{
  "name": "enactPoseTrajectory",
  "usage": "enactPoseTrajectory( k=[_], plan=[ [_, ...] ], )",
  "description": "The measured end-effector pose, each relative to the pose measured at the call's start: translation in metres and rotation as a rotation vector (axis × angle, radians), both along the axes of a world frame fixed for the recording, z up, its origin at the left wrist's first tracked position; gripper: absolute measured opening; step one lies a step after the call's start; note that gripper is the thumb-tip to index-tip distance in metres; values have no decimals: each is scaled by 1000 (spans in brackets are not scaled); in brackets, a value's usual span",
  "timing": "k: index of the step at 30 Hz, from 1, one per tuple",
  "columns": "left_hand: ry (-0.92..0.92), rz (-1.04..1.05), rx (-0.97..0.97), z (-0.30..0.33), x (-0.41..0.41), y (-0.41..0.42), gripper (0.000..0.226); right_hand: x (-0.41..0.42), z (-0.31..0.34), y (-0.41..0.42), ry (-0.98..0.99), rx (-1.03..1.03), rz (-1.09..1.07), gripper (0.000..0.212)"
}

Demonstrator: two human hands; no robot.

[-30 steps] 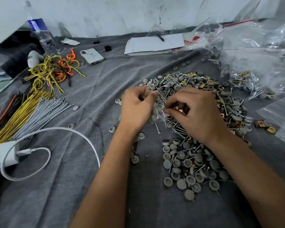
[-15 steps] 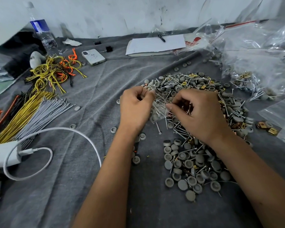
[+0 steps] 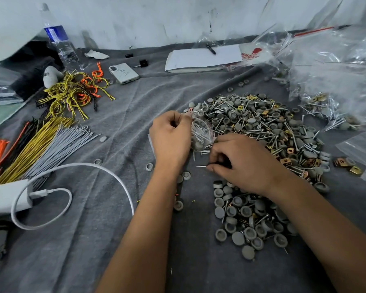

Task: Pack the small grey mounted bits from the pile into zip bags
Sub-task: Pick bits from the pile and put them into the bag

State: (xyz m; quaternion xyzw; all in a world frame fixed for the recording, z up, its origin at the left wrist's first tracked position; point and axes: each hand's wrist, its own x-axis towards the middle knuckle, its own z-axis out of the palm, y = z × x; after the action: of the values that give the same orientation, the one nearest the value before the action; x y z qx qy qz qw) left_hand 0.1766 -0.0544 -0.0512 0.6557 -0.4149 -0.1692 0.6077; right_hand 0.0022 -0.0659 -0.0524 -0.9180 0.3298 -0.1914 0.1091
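Since the earlier frames the right hand [image 3: 244, 163] has dropped from the mouth of the zip bag [image 3: 201, 132] toward the near side of the pile [image 3: 260, 132], and now pinches a thin metal pin [image 3: 201, 166] low over the grey cloth [image 3: 118, 127], its fingers curled. Left hand [image 3: 170, 137] holds as before: fingers curled round the small clear bag, which already carries several grey bits and pins and touches the pile's left edge. Grey bits lie in one broad heap to the right of the hands, and a second cluster [image 3: 247, 220] sits nearer the body under the right forearm. A few loose grey caps [image 3: 149, 167] dot the cloth left of the left wrist. Bare cloth opens between the forearms and to the left, as far as a white cable [image 3: 97, 168] and bundles of wire ties [image 3: 51, 142]. More clear bags [image 3: 334, 66] crowd the far right edge. A phone [image 3: 124, 73], a notepad [image 3: 203, 58] and a bottle [image 3: 59, 45] stand well apart near the wall.
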Motion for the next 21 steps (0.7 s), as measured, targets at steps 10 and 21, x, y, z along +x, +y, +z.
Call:
enactPoseTrajectory(
  k=[10,21],
  plan=[
    [8,-117,3,-1,-1,-2,41,-19,18,-7,-510,449,91,10],
    [25,-391,34,5,-12,3,33,-4,5,-5,-530,10,-184,10]
  ],
)
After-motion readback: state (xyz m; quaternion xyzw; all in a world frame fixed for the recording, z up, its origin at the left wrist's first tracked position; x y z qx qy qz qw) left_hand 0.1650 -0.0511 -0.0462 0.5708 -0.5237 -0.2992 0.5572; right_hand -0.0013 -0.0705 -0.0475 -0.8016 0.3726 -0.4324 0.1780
